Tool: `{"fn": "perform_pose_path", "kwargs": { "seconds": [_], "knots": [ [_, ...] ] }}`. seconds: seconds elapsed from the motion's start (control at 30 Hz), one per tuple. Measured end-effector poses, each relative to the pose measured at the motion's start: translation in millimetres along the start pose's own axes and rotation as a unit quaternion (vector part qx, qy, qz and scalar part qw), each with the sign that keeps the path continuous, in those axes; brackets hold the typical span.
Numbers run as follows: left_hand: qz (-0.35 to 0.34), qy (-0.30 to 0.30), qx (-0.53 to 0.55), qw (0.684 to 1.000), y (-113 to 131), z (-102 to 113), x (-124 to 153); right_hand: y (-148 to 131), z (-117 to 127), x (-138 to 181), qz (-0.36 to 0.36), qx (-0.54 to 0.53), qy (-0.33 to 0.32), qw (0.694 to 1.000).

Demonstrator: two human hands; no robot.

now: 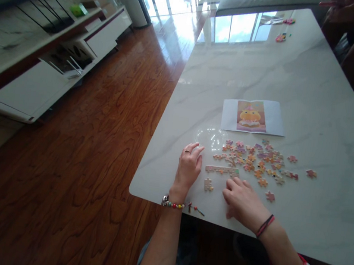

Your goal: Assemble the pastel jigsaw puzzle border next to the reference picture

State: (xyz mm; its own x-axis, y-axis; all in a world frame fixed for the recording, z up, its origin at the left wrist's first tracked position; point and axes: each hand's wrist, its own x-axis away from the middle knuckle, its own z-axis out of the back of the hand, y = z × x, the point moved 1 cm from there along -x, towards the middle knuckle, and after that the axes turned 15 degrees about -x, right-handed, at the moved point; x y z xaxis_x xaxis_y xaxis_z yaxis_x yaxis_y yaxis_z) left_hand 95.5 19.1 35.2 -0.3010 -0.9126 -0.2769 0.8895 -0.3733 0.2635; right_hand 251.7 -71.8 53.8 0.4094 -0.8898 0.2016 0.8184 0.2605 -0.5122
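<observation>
Dozens of small jigsaw pieces (250,159) lie loose on the pale, veined bench (318,103), in a scattered heap just ahead of the person and mostly to the right of the left hand (189,164). They are knobbed and notched, coloured in pink, orange, yellow, lilac and cream, with a few dark spots among them. Warm orange gathers towards the middle; pink and lilac show more along the far side. A few pieces sit apart on the right, including a reddish one (311,173) and a dusty pink one (270,196) nearer the person.

In front of the heap, a joined strip (220,170) runs sideways: pale pink, straight along its far edge, toothed along its near edge, greenish at its right end. Just below its left end lies a small cream cluster (208,185) with a yellow-orange corner.

The left hand is palm down beside the strip, fingers loosely bent and free of any piece. The right hand (240,197) curls at the strip's right end; its fingertips are hidden, so I cannot tell whether it grips anything.
</observation>
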Motion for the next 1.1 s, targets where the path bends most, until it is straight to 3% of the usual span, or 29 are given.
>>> {"fn": "perform_pose_path", "kwargs": {
  "seconds": [0.13,0.33,0.5,1.1],
  "knots": [
    [0.001,0.000,0.000,1.000,1.7,-0.1,-0.9,-13.4,-1.9,3.8,0.023,-0.026,-0.015,0.999],
    [-0.008,-0.001,0.002,1.000,4.1,-2.4,-0.9,-7.3,4.0,-6.1,-0.011,-0.048,0.136,0.989],
    [-0.009,-0.007,-0.005,1.000,2.6,-5.7,-2.3,-13.9,-12.1,-17.2,-0.029,-0.050,0.184,0.981],
    [-0.061,-0.049,-0.024,0.997,3.9,-1.9,1.5,-18.7,-28.0,-25.0,-0.048,-0.025,0.190,0.980]
  ]
}}
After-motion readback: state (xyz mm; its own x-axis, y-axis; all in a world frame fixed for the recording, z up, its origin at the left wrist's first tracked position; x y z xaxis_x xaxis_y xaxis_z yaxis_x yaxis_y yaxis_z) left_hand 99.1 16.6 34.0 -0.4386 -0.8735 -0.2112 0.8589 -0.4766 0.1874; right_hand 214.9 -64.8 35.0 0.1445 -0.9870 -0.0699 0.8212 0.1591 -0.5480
